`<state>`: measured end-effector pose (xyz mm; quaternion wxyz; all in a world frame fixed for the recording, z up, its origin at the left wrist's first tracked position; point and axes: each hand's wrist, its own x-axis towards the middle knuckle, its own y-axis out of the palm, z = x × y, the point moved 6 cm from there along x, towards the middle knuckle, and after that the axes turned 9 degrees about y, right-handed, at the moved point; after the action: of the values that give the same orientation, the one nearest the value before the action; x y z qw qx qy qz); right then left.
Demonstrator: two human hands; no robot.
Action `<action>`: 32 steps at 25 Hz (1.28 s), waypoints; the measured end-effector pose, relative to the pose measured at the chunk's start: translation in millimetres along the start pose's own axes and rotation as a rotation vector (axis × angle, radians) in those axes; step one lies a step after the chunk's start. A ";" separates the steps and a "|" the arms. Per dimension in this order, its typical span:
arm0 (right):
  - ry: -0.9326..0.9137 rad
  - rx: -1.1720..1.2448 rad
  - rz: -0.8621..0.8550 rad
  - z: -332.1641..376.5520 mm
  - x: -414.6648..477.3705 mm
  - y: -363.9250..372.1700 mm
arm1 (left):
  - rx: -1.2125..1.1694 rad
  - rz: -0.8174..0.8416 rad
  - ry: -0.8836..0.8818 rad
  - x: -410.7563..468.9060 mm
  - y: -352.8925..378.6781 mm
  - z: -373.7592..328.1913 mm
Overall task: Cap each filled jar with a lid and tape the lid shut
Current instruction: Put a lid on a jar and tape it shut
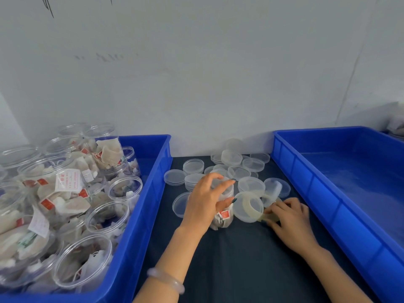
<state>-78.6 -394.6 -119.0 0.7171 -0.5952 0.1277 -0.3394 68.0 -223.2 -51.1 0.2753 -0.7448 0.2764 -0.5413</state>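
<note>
Fingers (221, 185) on jar (223, 220) rim; tape (247, 207) alongside

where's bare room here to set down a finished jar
The right bin has a bare floor. The near cloth between the bins is mostly free. Crowded: the left bin, packed with jars, and the far cloth, covered with lids around the held jar and tape.

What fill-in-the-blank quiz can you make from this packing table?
1. The left hand grips a filled ____ standing on the table.
2. The right hand holds a roll of ____.
3. The left crate and the right crate are both coloured ____.
4. Loose lids lie ____ the two crates.

Missing words: jar; tape; blue; between.
</note>
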 end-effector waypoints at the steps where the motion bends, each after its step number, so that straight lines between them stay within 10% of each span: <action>1: -0.031 -0.014 0.025 2.2 3.1 -2.8 | 0.036 -0.018 0.016 -1.4 0.8 -0.4; 5: -0.060 0.163 0.079 13.4 5.9 -24.3 | 0.047 -0.029 0.022 -4.0 -0.9 -0.1; 10: 0.213 0.975 0.158 23.2 -3.2 -43.3 | 0.238 0.060 0.102 -0.6 -8.4 -17.6; 22: 0.340 2.124 0.517 56.4 -34.6 -55.8 | -0.361 -0.051 0.060 -32.7 -12.0 -77.0; 28: 0.316 1.978 0.653 71.7 -35.0 -41.7 | -0.520 -0.083 -0.168 -43.2 3.3 -66.3; 32: 0.069 1.192 0.628 70.5 -45.3 -26.2 | -0.656 -0.072 -0.301 -42.3 2.4 -53.4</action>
<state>-79.4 -313.1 -86.1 0.9830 -0.0213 0.1086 -0.1462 5.5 -200.8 -66.4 0.0401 -0.8742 0.3652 -0.3176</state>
